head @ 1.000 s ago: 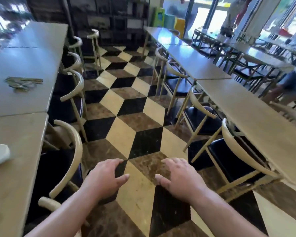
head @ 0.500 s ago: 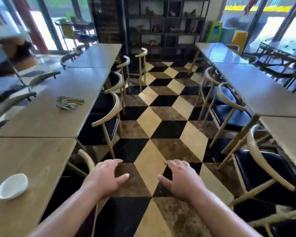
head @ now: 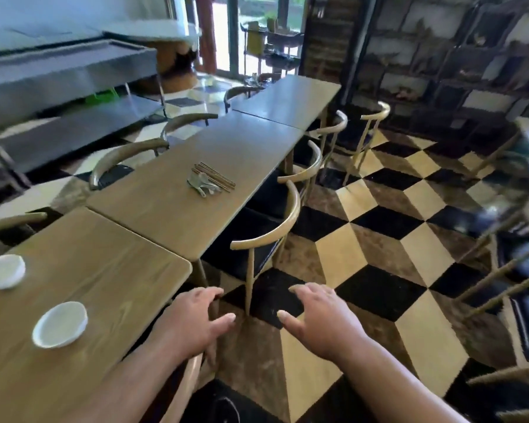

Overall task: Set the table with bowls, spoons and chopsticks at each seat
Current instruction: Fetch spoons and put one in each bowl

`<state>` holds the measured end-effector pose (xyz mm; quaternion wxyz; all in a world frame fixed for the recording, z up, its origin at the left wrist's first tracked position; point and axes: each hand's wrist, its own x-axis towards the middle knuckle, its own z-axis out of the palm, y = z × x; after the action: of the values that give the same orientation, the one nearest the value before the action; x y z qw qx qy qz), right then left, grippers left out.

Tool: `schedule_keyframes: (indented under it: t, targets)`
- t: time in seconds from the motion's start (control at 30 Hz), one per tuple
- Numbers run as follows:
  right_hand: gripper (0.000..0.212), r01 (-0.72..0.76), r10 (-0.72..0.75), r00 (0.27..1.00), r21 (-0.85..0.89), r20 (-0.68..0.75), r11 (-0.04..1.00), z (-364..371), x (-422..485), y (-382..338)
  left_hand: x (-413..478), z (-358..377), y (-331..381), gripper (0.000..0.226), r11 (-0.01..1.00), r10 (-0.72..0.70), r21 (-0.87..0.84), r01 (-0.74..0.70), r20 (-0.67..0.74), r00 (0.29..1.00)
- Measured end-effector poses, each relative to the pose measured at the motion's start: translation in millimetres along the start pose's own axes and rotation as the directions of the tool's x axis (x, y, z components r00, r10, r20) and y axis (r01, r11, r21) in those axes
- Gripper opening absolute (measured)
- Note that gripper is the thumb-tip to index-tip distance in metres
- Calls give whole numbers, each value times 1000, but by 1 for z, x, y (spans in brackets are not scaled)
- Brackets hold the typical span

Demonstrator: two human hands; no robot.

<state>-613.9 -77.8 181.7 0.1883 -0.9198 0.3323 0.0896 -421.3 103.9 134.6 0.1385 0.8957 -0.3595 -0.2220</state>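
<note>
Three long light-wood tables stand end to end along the left of a dining room. The nearest table [head: 104, 285] comes first, then the middle table [head: 171, 209], then the far table [head: 287, 99]. A cube-patterned black, cream and brown tiled floor [head: 379, 254] lies to the right.

Curved-back pale wooden chairs with dark seats are tucked along the aisle side. One such chair [head: 275, 227] sits by the middle table, and another chair back [head: 184, 386] lies directly under the left forearm. These are the likeliest hazard: a hip or arm could catch a chair back while moving up the aisle and jolt the table.

The left hand [head: 193, 322] and the right hand [head: 321, 319] hover palm down and hold nothing. Their fingers are loosely extended and slightly spread. The left hand is at the near table's corner. Whether it touches the chair is unclear.

Two small white round bowls sit on the nearest table, one bowl [head: 60, 324] near the aisle edge and another bowl [head: 2, 271] further left. A careless sweep of the left arm could knock the nearer one off.

A heap of pale spoons [head: 202, 184] touches a bundle of brown chopsticks [head: 217, 175] mid-way along the middle table. Grabbed hastily, thin sticks may roll or scatter to the floor.
</note>
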Motion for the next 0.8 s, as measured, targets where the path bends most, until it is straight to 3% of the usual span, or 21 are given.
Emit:
schedule_keyframes:
  t: [0.2, 0.5, 0.8]
  targets:
    - [69, 54, -50, 997, -74, 53, 996, -32, 135, -40, 116, -41, -26, 67, 984, -70, -166, 64, -27, 997]
    - [69, 167, -163, 984, -74, 68, 983, -91, 292, -94, 243, -128, -44, 67, 976, -107, -202, 81, -123, 987]
    - [68, 306, -291, 943, -74, 161, 949, -90, 476, -115, 364, -142, -61, 69, 924, -318, -251, 288, -84, 944]
